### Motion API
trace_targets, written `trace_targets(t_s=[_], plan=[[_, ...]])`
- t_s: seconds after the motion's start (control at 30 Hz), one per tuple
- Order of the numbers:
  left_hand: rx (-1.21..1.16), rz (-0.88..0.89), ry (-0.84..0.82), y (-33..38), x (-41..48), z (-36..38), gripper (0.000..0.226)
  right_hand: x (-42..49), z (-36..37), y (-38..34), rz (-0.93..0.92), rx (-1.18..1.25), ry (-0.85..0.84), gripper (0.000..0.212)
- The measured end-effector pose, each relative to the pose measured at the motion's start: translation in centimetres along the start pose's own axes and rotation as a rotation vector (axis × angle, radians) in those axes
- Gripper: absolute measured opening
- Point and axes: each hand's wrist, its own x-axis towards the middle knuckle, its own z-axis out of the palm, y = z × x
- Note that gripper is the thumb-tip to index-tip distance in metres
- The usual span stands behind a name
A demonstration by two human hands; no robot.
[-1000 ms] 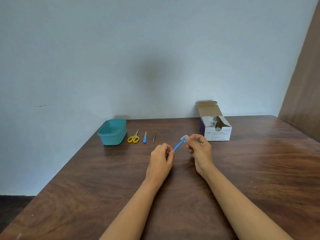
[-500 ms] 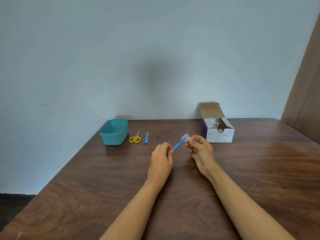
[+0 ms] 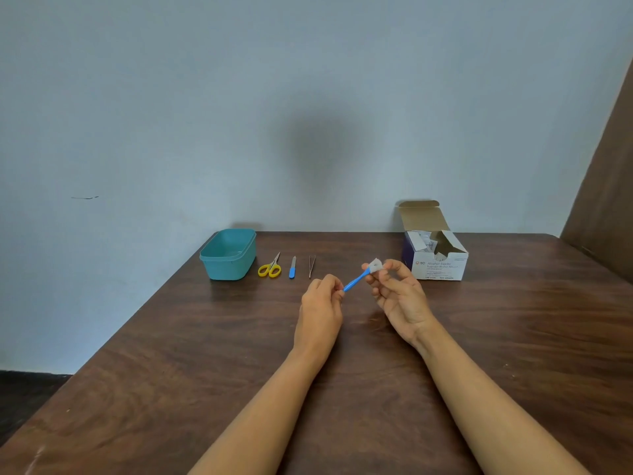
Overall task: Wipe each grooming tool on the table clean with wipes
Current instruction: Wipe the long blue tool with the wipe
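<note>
Left hand (image 3: 320, 303) pinches tool (image 3: 354, 281) — wipe (image 3: 375, 266) seemingly wraps tip.

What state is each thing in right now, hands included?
Blue tool: held above the table, tilted.
Left hand: pinches its near end.
Wipe: folded over that tool's far end.
Right hand: pinches the wipe.
Scissors: closed, lying flat.
Nail file: lying flat, untouched.
Tweezers: lying flat, untouched.
Swab box: flap open.
Teal tub: uncovered.
</note>
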Motion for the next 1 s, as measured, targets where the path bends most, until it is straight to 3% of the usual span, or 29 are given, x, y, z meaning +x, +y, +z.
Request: trace_targets(t_s=[0.4, 1.0], plan=[[0.028, 0.011, -0.014, 0.23, -0.03, 0.11, 0.008, 0.17, 0.07, 0.42, -0.035, -0.035, 0.132, 0.019], [0.017, 0.042, 0.014, 0.3, -0.11, 0.03, 0.008, 0.45, 0.43, 0.39, 0.02, 0.138, 0.154, 0.025]])
